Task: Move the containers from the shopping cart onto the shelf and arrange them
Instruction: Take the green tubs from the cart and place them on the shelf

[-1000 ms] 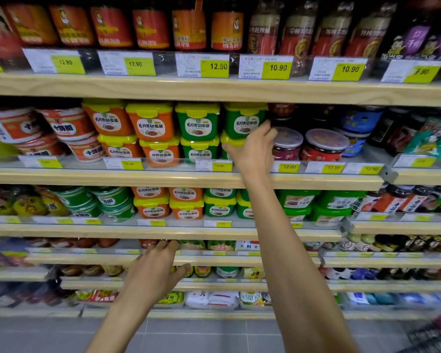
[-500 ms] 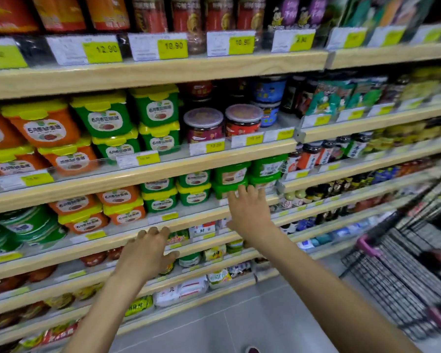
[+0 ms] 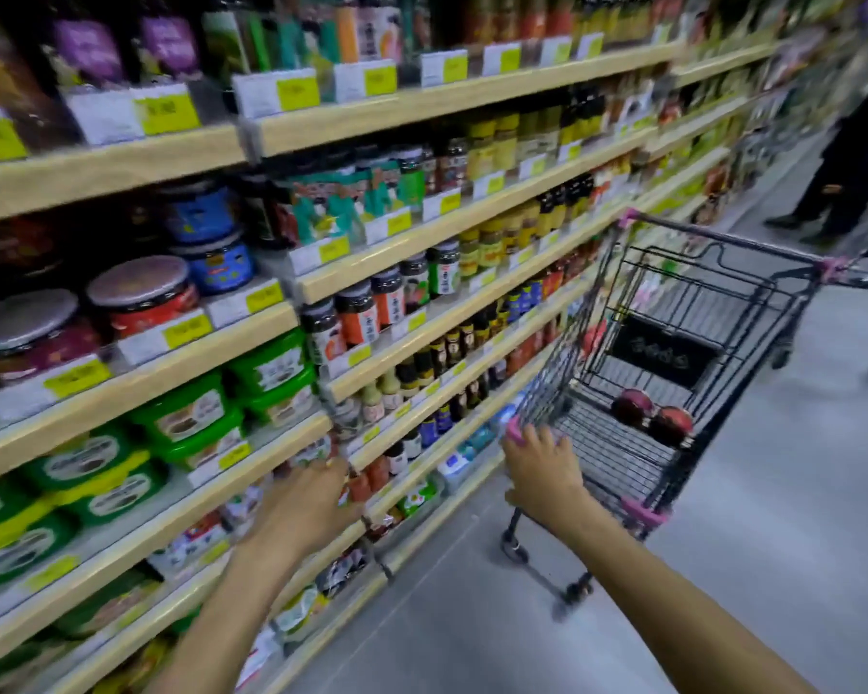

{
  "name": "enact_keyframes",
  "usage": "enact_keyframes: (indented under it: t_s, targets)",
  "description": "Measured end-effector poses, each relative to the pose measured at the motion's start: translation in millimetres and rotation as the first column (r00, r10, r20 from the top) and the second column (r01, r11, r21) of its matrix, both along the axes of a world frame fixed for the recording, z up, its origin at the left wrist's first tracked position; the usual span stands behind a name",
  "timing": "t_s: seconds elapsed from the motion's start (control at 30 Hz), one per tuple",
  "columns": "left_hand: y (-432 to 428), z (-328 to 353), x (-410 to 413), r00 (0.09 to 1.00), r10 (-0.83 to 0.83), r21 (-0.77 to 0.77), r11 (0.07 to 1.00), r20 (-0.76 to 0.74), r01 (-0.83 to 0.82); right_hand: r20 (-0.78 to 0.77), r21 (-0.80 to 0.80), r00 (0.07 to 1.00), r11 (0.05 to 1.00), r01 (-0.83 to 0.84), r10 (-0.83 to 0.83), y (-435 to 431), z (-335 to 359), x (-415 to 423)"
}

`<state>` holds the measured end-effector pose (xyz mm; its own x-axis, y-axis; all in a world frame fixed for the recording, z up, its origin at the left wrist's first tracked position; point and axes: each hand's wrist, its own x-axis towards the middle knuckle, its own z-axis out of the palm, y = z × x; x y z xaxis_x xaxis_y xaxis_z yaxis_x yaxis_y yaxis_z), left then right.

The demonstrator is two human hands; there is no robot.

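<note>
Change vs. half a second back: your view has swung right, off the tub rows and onto the shopping cart (image 3: 732,241). Your right grip (image 3: 542,475) has left the shelf (image 3: 196,363) and now sits at the cart's near pink corner. Blur hides whether its fingers curl round the rim, so I cannot tell if it is clasped or only touching. Your left grip (image 3: 309,503) is low in front of the lower shelf edges, fingers loosely extended, grasping nothing.

Reading: the shelf work has paused and the next fetch is starting.

Two containers (image 3: 632,408) with dark-red round tops lie on the basket floor toward its far right, touching each other and well apart from your right grip. They appear upright, tops facing up at you, lid-to-base axis vertical, bodies squat. Blur makes this tentative.
</note>
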<state>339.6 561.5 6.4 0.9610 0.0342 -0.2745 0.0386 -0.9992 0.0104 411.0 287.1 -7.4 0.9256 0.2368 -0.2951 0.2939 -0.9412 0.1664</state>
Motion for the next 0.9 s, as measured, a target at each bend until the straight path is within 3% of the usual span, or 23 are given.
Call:
enact_keyframes:
  t_s: [0.37,0.9]
  targets:
    - [-213.0,-59.4,138.9,0.972,-0.217,-0.021,0.976,-0.094,0.216,-0.034,-0.012,0.949,0.950,0.312,-0.312,-241.2,-42.9,48.3]
    - [-351.7,-135.0,308.0,0.853,-0.450,-0.045,0.889,-0.264,0.455,-0.124,0.023,0.916,0.922,0.386,-0.381,-345.1,-114.9,169.4]
